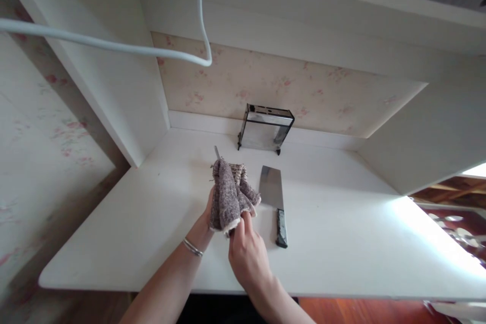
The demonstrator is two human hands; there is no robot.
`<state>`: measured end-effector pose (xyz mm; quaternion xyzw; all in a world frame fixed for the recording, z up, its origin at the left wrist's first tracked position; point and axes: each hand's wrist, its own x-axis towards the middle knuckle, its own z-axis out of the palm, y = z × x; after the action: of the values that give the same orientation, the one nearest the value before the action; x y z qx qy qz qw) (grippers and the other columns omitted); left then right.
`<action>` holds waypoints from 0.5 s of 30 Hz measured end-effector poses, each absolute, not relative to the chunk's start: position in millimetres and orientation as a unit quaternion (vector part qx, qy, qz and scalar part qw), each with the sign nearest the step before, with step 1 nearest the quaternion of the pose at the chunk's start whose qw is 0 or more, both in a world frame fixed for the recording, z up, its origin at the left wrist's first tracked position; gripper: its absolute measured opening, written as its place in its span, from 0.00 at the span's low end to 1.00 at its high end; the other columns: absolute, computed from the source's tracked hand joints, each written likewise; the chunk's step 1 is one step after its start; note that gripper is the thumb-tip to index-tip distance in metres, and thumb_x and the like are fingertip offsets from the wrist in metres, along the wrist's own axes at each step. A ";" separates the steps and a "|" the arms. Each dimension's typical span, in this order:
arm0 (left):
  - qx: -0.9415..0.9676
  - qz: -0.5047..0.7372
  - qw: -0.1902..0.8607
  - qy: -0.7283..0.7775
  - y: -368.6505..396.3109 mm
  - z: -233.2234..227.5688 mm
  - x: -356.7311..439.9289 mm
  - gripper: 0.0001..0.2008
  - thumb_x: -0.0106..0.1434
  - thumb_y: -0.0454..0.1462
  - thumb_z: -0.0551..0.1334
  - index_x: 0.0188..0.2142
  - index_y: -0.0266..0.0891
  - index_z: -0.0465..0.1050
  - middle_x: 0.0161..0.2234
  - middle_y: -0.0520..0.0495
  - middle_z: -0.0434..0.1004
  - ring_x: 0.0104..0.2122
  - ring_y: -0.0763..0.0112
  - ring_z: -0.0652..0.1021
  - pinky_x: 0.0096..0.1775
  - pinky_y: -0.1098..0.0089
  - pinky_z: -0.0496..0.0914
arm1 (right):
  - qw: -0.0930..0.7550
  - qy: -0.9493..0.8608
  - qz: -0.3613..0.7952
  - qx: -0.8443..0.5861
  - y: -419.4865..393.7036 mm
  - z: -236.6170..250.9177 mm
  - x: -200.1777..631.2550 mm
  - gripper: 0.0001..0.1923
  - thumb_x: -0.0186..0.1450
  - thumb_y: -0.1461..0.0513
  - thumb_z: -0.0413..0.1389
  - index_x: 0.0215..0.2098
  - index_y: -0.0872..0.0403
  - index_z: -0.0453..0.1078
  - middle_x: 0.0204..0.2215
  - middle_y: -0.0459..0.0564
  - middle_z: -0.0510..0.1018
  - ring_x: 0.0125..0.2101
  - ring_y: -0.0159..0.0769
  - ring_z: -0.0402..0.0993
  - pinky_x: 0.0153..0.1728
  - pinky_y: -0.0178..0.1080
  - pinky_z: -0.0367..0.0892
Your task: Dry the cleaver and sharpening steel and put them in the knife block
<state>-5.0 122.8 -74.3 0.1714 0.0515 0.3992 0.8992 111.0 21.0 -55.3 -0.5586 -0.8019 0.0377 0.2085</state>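
Your left hand [207, 212] is gripping a grey knitted cloth [230, 195] wrapped around a thin blade [216, 152], whose tip is protruding beyond the cloth. Your right hand [246, 250] is pinching the cloth's lower edge. Keep fingers behind the fabric, clear of the edge. Count: one cloth, one cleaver [275, 200] lying on the surface [341, 233] just right of the cloth, one metal rack [265, 128] behind it.

White desk [334, 243] in a shelved alcove, floral wallpaper [266, 86] behind, wooden floor [360, 311].
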 end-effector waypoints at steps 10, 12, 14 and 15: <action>0.145 0.496 0.854 0.064 119.0 -51.0 -25.6 0.21 0.61 0.47 0.54 0.47 0.37 0.72 0.40 0.35 0.79 0.35 0.46 0.80 0.37 0.47 0.71 | 0.263 -0.813 0.120 -0.505 -23.8 -73.9 138.6 0.18 0.69 0.67 0.39 0.57 0.57 0.57 0.43 0.58 0.70 0.31 0.37 0.74 0.29 0.35 0.71; 0.142 0.503 0.850 0.070 120.6 -46.3 -29.1 0.21 0.63 0.47 0.52 0.48 0.37 0.71 0.40 0.33 0.78 0.34 0.45 0.80 0.35 0.45 0.71 | 0.298 -0.795 0.140 -0.509 -40.1 -82.9 150.2 0.16 0.70 0.64 0.41 0.55 0.55 0.59 0.43 0.57 0.71 0.31 0.37 0.75 0.30 0.34 0.72; 0.149 0.515 0.840 0.082 125.3 -42.5 -35.2 0.23 0.64 0.49 0.49 0.48 0.38 0.71 0.39 0.32 0.78 0.33 0.43 0.80 0.32 0.43 0.70 | 0.339 -0.763 0.171 -0.523 -56.2 -90.0 163.2 0.14 0.71 0.61 0.42 0.52 0.53 0.62 0.40 0.55 0.72 0.31 0.36 0.76 0.31 0.33 0.72; 0.147 0.527 0.833 0.085 128.1 -40.9 -39.2 0.24 0.64 0.50 0.49 0.48 0.38 0.71 0.39 0.32 0.78 0.32 0.43 0.80 0.31 0.42 0.70 | 0.356 -0.743 0.191 -0.534 -63.5 -92.0 170.4 0.13 0.71 0.58 0.43 0.50 0.52 0.63 0.39 0.54 0.73 0.30 0.35 0.76 0.31 0.33 0.72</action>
<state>-39.2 128.1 -40.9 0.1475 0.0847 0.5268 0.8328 170.4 -63.5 -92.0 -0.5339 -0.7430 0.1910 0.3556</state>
